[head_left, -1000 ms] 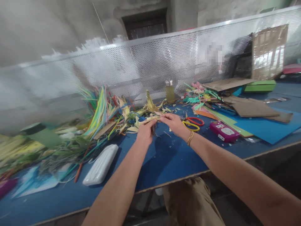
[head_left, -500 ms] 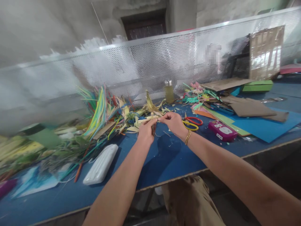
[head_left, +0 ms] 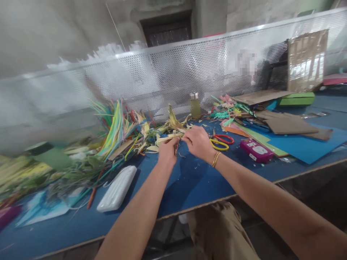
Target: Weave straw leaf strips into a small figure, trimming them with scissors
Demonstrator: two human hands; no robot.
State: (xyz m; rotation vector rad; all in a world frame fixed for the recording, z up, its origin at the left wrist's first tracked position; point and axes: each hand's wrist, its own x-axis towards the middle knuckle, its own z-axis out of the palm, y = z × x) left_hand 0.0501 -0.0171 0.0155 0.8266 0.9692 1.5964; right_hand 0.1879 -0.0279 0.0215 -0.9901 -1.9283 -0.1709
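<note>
Over the blue table my two hands are close together. My left hand is closed, thumb and fingers pinched at a pale strip of what looks like dried husk. Beside it, my right hand is closed with its fingertips turned toward the left one; whatever is between them is too small or hidden to name. Scissors with red and yellow handles lie just right of my right hand. Behind the hands sits a heap of dried husk pieces and plant scraps.
Coloured stems and greenery are piled at left, near a white packet. A small bottle stands by the perforated metal panel. A magenta device, blue paper and cardboard lie at right.
My right hand has turned over so its back shows more, with the fingers curled further in. My left hand has shifted only slightly, staying by the pale strip.
</note>
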